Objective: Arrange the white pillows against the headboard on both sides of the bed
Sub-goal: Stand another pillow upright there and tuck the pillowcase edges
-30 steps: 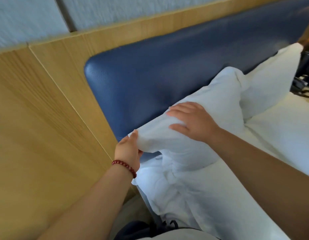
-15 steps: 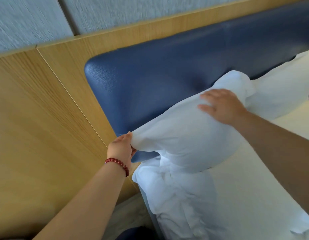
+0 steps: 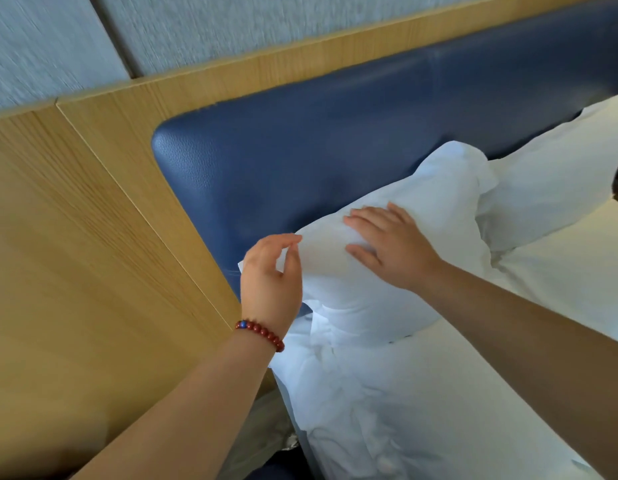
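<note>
The right hand lies flat on the near white pillow — propped against the blue headboard. The left hand hovers loose-fingered at its corner.

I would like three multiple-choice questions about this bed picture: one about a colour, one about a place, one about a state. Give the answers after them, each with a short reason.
1. The padded leather headboard is: A green; B blue; C red.
2. The person's right hand rests on: A the headboard; B a bedside lamp; C the near white pillow.
3. The right hand's fingers are: A straight and flat; B in a fist; C pinching a corner.
Answers: B, the padding is dark blue; C, the palm lies on that pillow; A, no finger curls.
</note>
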Tool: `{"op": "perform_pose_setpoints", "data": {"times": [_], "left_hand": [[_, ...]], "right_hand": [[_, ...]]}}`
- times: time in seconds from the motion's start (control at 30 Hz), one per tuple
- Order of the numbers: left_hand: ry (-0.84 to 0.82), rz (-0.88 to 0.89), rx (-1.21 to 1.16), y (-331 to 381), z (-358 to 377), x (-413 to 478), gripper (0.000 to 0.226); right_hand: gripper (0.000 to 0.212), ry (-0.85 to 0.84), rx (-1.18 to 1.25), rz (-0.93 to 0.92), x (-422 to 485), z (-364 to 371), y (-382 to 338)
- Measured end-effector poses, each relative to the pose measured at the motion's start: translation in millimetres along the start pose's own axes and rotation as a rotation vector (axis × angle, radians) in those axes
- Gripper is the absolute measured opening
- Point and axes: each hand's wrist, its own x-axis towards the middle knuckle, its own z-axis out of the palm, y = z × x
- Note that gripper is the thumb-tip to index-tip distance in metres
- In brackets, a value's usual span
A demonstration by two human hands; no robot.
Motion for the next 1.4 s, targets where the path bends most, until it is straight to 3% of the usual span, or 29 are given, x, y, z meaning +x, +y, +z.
{"op": "perform_pose_setpoints", "data": {"times": [0.17, 0.23, 0.33, 0.4, 0.47, 0.53, 0.57, 0.63, 0.7, 0.77, 0.8, 0.93, 1.03, 1.27, 1.4], "left_hand": [[-0.225, 0.228, 0.088, 4.9, 26.3, 6.3, 0.034], [-0.388, 0.364, 0.237, 7.2, 38.9, 16.2, 0.055], [-0.586, 0.399, 0.478, 11.2, 53.6, 31.1, 0.068], [-0.633, 0.406, 0.594, 8.8, 60.8, 38.8, 0.065], [-0.641, 0.421, 0.632, 10.0, 63.9, 45.3, 0.064], [-0.658, 0.434, 0.634, 17.1, 69.4, 52.9, 0.064], [-0.669, 0.445, 0.627, 21.8, 74.4, 58.5, 0.065], [-0.699, 0.473, 0.616, 30.7, 90.4, 72.9, 0.065], [-0.751, 0.520, 0.606, 37.7, 110.2, 86.9, 0.065], [-0.839, 0.573, 0.596, 40.5, 128.8, 95.0, 0.067], [-0.883, 0.591, 0.597, 40.4, 135.9, 96.3, 0.069], [-0.902, 0.610, 0.631, 41.6, 147.6, 96.9, 0.074], [-0.884, 0.616, 0.606, 53.2, 156.7, 102.2, 0.071], [-0.977, 0.641, 0.516, 95.3, 230.8, 130.9, 0.068], [-1.030, 0.599, 0.470, 108.1, 260.0, 139.1, 0.069]], "right_hand": [[0.059, -0.065, -0.050, -0.015, -1.6, -0.1, 5.5], [0.060, -0.094, -0.056, -0.070, 0.0, 0.0, 11.3], [0.062, -0.167, -0.012, -0.133, 10.3, -7.5, 51.6], [0.072, -0.164, -0.021, -0.036, 18.8, -17.4, 98.8], [0.079, -0.101, -0.074, 0.218, 21.8, -29.2, 139.7], [0.065, 0.028, -0.119, 0.438, 20.2, -31.6, 158.3], [0.058, 0.099, -0.118, 0.434, 20.1, -29.3, 155.8], [0.049, 0.161, -0.072, 0.258, 19.4, -23.3, 136.2], [0.052, 0.049, -0.031, 0.012, 14.5, -13.1, 125.7], [0.058, -0.095, -0.075, -0.121, 13.0, -12.3, 147.4], [0.060, -0.104, -0.124, -0.094, 12.2, -14.8, 167.9], [0.059, 0.005, -0.223, 0.390, 0.8, -45.8, 233.5], [0.042, 0.208, -0.179, 0.424, -8.2, -54.8, 239.2], [0.041, 0.237, 0.244, 0.765, -20.3, -37.2, 244.2], [0.060, 0.266, 0.559, 0.951, -2.0, -36.2, 257.0]]}}
